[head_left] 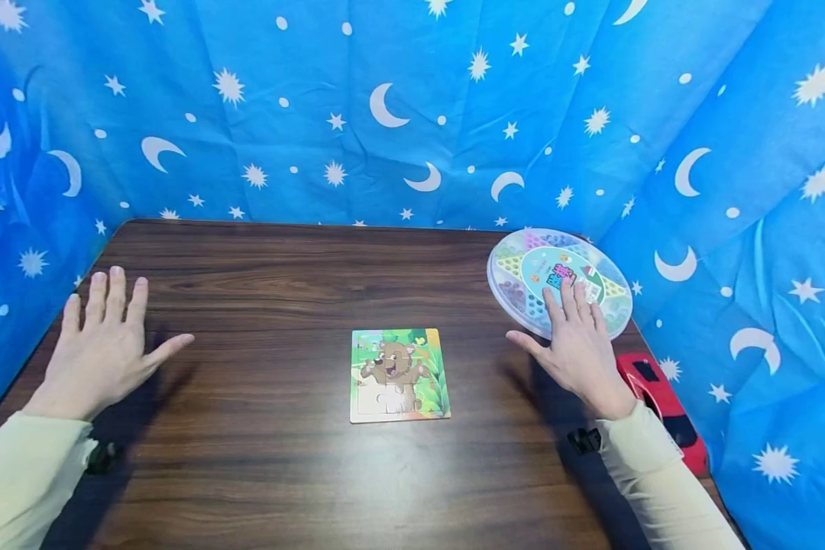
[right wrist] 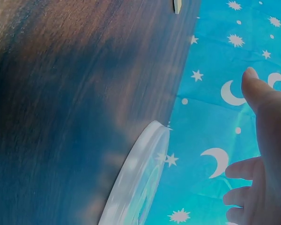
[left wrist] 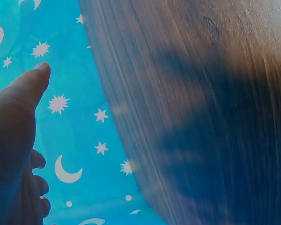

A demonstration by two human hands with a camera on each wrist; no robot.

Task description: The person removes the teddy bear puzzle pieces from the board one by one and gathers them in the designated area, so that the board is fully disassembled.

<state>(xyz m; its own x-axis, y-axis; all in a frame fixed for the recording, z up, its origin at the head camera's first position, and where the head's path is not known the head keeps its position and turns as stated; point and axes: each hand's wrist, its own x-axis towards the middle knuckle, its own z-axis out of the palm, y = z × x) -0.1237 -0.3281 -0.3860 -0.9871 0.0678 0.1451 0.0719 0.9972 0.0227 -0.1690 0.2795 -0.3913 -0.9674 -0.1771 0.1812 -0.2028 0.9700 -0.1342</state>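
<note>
At the table's left side my left hand [head_left: 99, 347] is held above the surface, fingers straight and thumb spread, with nothing in it. My right hand [head_left: 580, 351] hovers on the other side, also spread, its fingertips overlapping the round clear-lidded game box [head_left: 516, 267] in the head view. The right wrist view shows a gap between that hand [right wrist: 271, 140] and the box [right wrist: 136, 173]. Between the hands a square jigsaw puzzle [head_left: 399, 374] with a brown bear on green lies flat, its pieces fitted together. In the left wrist view, only the table and cloth appear beside the left hand [left wrist: 14, 126].
A red toy car [head_left: 684, 435] stands at the table's right edge, partly covered by the right forearm. The dark wood table [head_left: 275, 305] is bordered at the back and both sides by a blue cloth [head_left: 302, 92] with white moons and stars.
</note>
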